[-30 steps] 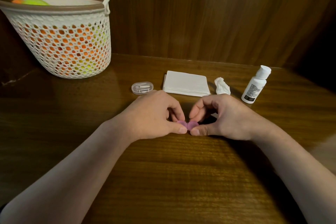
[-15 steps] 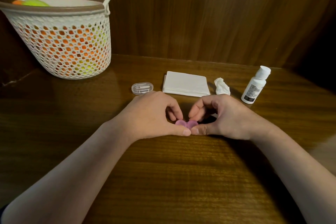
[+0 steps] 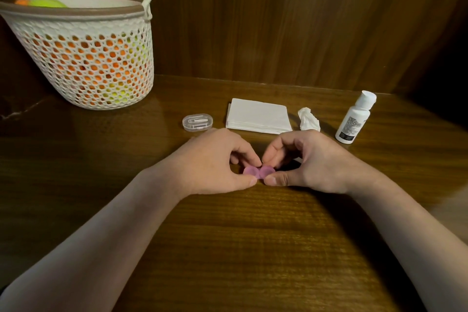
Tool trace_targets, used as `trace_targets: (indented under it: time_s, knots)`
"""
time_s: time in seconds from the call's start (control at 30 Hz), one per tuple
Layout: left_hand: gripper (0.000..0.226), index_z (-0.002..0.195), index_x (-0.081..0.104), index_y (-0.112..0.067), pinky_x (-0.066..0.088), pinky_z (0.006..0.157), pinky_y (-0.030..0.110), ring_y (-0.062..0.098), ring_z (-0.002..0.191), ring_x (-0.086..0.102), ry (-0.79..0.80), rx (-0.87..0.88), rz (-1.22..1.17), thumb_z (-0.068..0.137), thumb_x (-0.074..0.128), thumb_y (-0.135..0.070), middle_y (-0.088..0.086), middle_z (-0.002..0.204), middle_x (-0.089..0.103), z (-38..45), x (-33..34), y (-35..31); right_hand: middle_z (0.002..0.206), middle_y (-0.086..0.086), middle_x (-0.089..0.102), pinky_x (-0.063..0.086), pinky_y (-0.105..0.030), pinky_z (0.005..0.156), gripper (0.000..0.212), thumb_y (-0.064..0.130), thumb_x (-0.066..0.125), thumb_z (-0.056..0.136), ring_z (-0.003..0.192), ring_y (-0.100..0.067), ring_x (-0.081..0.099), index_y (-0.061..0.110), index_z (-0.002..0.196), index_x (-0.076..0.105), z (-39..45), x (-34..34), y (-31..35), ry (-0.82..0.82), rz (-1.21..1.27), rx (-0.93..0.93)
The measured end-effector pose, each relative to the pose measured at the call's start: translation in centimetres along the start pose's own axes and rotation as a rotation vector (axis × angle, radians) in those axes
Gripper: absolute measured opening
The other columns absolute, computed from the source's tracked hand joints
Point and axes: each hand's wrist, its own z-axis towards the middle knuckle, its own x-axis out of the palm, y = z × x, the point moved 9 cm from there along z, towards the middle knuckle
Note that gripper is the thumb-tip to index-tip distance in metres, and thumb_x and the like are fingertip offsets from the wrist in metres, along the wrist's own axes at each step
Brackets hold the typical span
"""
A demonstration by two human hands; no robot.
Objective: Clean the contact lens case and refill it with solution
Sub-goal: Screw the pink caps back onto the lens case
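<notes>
Print on the white solution bottle [image 3: 355, 117] label too small to read. Left hand [image 3: 215, 159] and right hand [image 3: 309, 159] resting low on the wooden desk [image 3: 253, 248], thumbs and curled forefingers pinching the pink contact lens case [image 3: 258, 172] between them, apparently lying on the desk surface. Beyond: folded tissues [image 3: 258, 115], crumpled tissue [image 3: 307, 119].

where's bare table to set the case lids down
Bare wood lies between the basket and clear oval box, and along the near edge between the forearms. Crowded: the row of napkin stack, crumpled tissue and solution bottle.
</notes>
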Motion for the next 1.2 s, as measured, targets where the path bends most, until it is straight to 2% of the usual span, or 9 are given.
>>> trace_targets:
  time_s: [0.07,0.13,0.27,0.43,0.57,0.8,1.0,1.2]
  knots:
    - [0.036,0.105,0.077,-0.045,0.045,0.069,0.016,-0.011,0.094,0.062,-0.033,-0.026,0.076,0.076,0.083,-0.066,-0.029,0.098,0.071,0.0,-0.3,0.18,0.096,0.014,0.082,0.057,-0.024,0.088,0.032,0.033,0.097,0.077,0.093,-0.003,0.076,0.035,0.102,0.078,-0.01,-0.05,0.01,-0.007,-0.004,0.003]
    - [0.036,0.095,0.076,-0.044,0.043,0.064,0.013,-0.015,0.092,0.062,-0.054,-0.052,0.102,0.073,0.083,-0.071,-0.027,0.093,0.072,0.21,-0.46,0.41,0.096,0.016,0.081,0.055,-0.021,0.086,0.033,0.034,0.097,0.076,0.093,-0.002,0.075,0.035,0.102,0.077,-0.04,-0.08,0.01,-0.013,-0.009,0.008]
    - [0.019,0.091,0.079,-0.041,0.049,0.069,0.014,-0.015,0.092,0.062,-0.038,-0.053,0.013,0.079,0.09,-0.05,-0.024,0.091,0.075,0.34,-0.07,0.4,0.096,0.015,0.082,0.056,-0.023,0.088,0.033,0.033,0.097,0.076,0.093,-0.002,0.076,0.034,0.102,0.077,-0.08,-0.07,0.09,-0.017,-0.007,0.013]
    - [0.015,0.095,0.081,-0.041,0.049,0.073,0.014,-0.014,0.097,0.06,-0.006,-0.017,-0.007,0.083,0.09,-0.038,-0.023,0.094,0.073,0.26,0.0,0.03,0.095,0.016,0.082,0.056,-0.025,0.088,0.03,0.033,0.097,0.078,0.092,-0.001,0.076,0.034,0.101,0.078,-0.13,0.29,0.42,0.001,-0.009,0.009]
    - [0.014,0.095,0.081,-0.04,0.046,0.072,0.013,-0.013,0.098,0.06,-0.006,0.0,0.002,0.084,0.089,-0.037,-0.022,0.093,0.072,0.3,-0.01,-0.14,0.093,0.016,0.082,0.058,-0.02,0.083,0.028,0.029,0.097,0.079,0.091,-0.002,0.076,0.033,0.1,0.079,-0.17,0.25,0.63,-0.014,-0.01,-0.011]
    - [0.016,0.097,0.082,-0.039,0.052,0.074,0.017,-0.008,0.092,0.063,0.01,-0.019,-0.012,0.084,0.09,-0.035,-0.022,0.094,0.071,0.51,0.15,-0.09,0.095,0.011,0.083,0.061,-0.031,0.092,0.03,0.023,0.096,0.08,0.092,-0.006,0.077,0.029,0.104,0.079,-0.18,0.31,0.51,-0.015,0.009,-0.001]
    - [0.016,0.097,0.083,-0.038,0.055,0.075,0.02,0.0,0.091,0.066,0.015,-0.024,-0.005,0.084,0.09,-0.034,-0.021,0.095,0.071,0.5,0.13,-0.26,0.096,0.012,0.083,0.061,-0.028,0.091,0.03,0.024,0.096,0.081,0.092,-0.005,0.077,0.031,0.105,0.078,-0.2,0.32,0.51,-0.014,0.006,-0.008]
    - [0.016,0.099,0.082,-0.04,0.056,0.078,0.023,0.001,0.093,0.066,0.017,-0.018,0.001,0.085,0.089,-0.035,-0.021,0.097,0.071,0.54,0.25,-0.23,0.097,0.013,0.083,0.061,-0.025,0.09,0.03,0.023,0.095,0.082,0.093,-0.005,0.077,0.032,0.105,0.079,-0.18,0.34,0.31,-0.011,0.013,-0.006]
